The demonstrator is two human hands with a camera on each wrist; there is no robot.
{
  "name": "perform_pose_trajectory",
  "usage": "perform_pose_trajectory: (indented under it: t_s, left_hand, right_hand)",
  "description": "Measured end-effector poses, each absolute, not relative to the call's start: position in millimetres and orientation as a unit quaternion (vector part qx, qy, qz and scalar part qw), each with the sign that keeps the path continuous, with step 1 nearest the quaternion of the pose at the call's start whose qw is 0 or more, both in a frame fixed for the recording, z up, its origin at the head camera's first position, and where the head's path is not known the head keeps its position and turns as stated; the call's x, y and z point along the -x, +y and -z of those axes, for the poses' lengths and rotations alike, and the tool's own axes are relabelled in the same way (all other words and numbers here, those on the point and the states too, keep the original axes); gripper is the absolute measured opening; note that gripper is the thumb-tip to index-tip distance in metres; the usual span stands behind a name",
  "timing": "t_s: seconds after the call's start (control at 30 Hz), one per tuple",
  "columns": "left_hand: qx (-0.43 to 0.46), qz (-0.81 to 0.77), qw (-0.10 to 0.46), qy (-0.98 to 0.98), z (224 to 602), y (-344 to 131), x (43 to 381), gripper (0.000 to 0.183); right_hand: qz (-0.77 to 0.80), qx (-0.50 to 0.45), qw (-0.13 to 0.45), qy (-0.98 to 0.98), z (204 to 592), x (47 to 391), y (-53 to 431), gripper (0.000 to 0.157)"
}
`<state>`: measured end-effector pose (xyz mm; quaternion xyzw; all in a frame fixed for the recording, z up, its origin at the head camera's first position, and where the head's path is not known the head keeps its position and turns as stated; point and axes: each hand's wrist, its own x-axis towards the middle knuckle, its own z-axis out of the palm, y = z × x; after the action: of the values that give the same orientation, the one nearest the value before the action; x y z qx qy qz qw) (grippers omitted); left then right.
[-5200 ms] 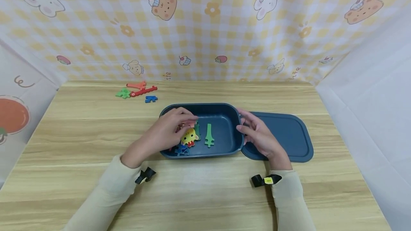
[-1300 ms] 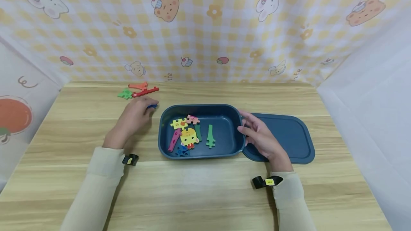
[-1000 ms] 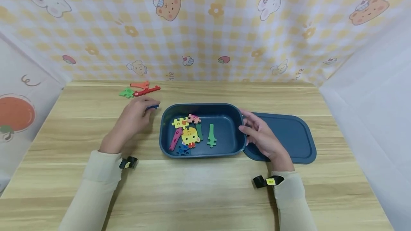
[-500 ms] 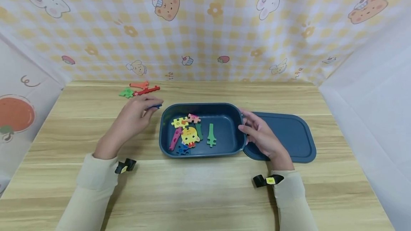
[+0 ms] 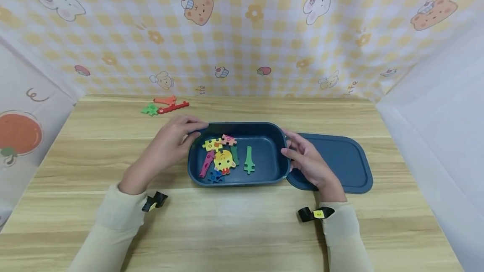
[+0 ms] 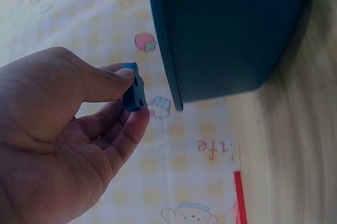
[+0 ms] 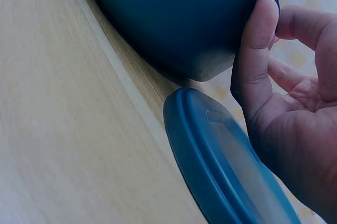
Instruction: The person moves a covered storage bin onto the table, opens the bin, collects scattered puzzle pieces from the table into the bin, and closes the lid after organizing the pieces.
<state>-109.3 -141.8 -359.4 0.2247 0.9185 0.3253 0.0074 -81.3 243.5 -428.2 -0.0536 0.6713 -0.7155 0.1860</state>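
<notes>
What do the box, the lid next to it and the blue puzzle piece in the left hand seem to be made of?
Box: likely molded plastic, satin; smooth one-color walls, rounded corners. Lid: probably the same plastic, low-sheen; matching color, raised rim. Puzzle piece: painted wood, plastic or dense foam, I can't tell; looks smooth, and its thick edge is blue too.

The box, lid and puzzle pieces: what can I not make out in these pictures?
Box: left wrist view, inside hidden by its wall.
Held blue piece: head view, mostly hidden by left hand.
Lid: head view, left end hidden by box and right hand.
Red piece: left wrist view, cut off by bottom edge.
</notes>
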Motion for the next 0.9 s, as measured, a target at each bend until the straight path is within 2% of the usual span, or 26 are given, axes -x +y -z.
perform_pose_trajectory:
  t_s: [0.37, 0.9]
  left_hand:
    - [-0.271, -0.293, 0.004, 0.917, 366, -120, 102, 0.033]
    - [-0.275, -0.307, 0.03, 0.911, 368, -110, 96, 0.032]
  right_hand:
    - [0.71, 0.058, 0.185, 0.677, 429, 82, 244, 0.066]
    - [0.709, 0.059, 0.186, 0.677, 428, 82, 243, 0.066]
